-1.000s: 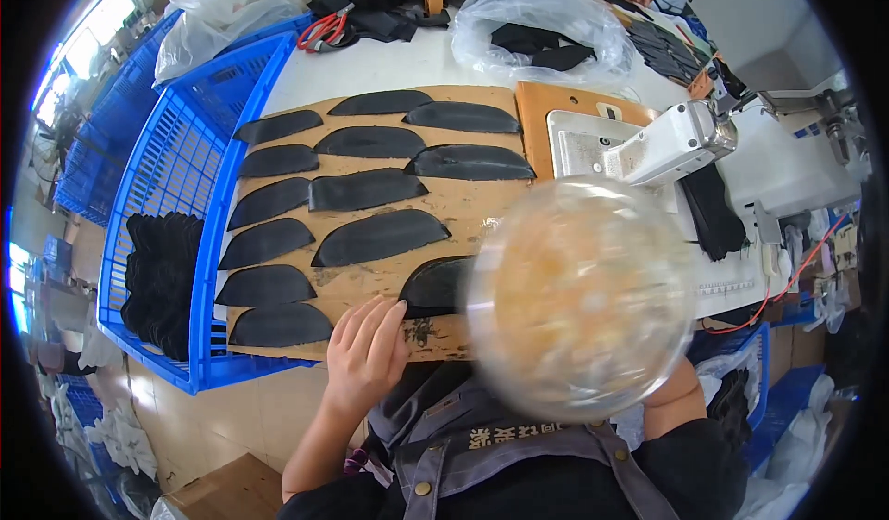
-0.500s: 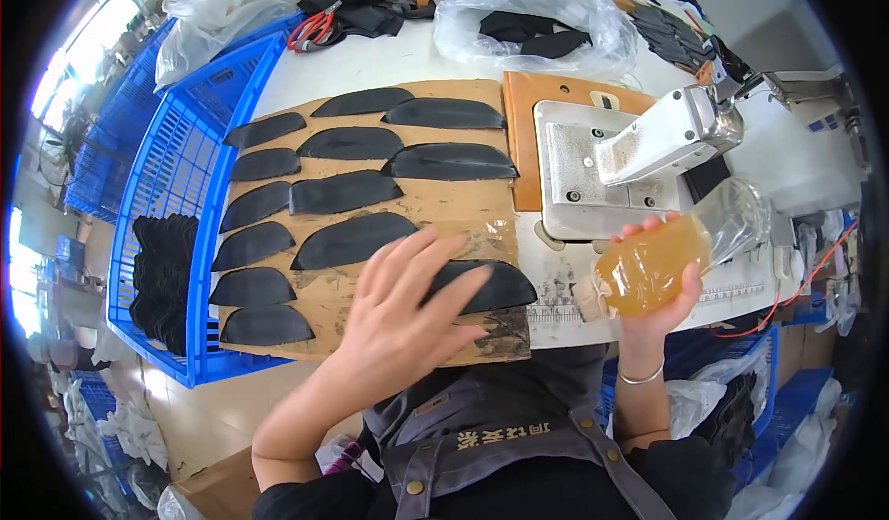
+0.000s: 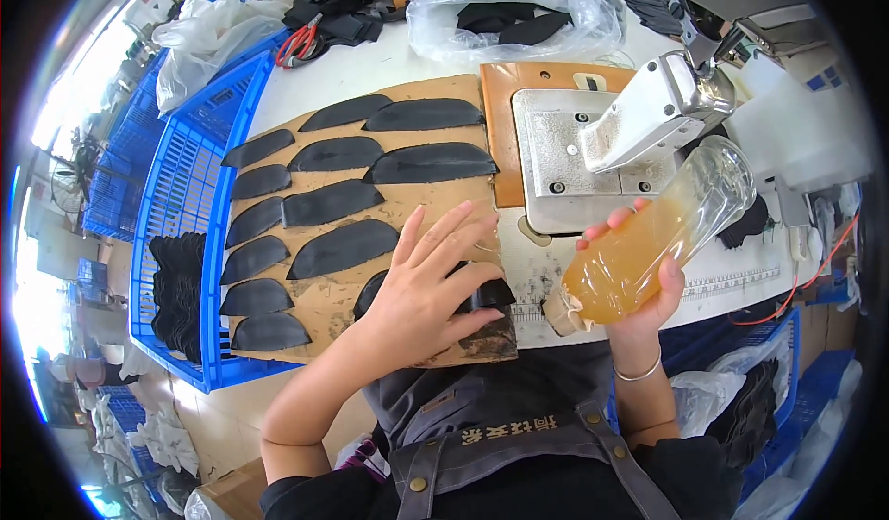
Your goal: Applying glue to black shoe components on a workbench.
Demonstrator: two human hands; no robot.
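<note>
Several black curved pieces (image 3: 342, 247) lie in rows on a brown cardboard sheet (image 3: 421, 203). My left hand (image 3: 417, 288) is over the sheet's near right corner, fingers spread, covering much of one black piece (image 3: 493, 293); whether the fingertips touch it I cannot tell. In my right hand (image 3: 651, 307) is a clear plastic bottle (image 3: 639, 247) part-filled with cloudy amber liquid. The bottle tilts, its wrapped, pale neck (image 3: 560, 314) pointing down and left, just right of the cardboard.
An industrial sewing machine (image 3: 639, 122) stands right of the cardboard. At the left, a blue crate (image 3: 215, 325) holds stacked black pieces (image 3: 178, 288). Red-handled scissors (image 3: 298, 44) and a clear plastic bag (image 3: 514, 11) with black pieces lie at the back.
My left hand has shifted slightly right and down over the near right black piece. The bottle in my right hand has tipped further, its neck lower and farther left.
</note>
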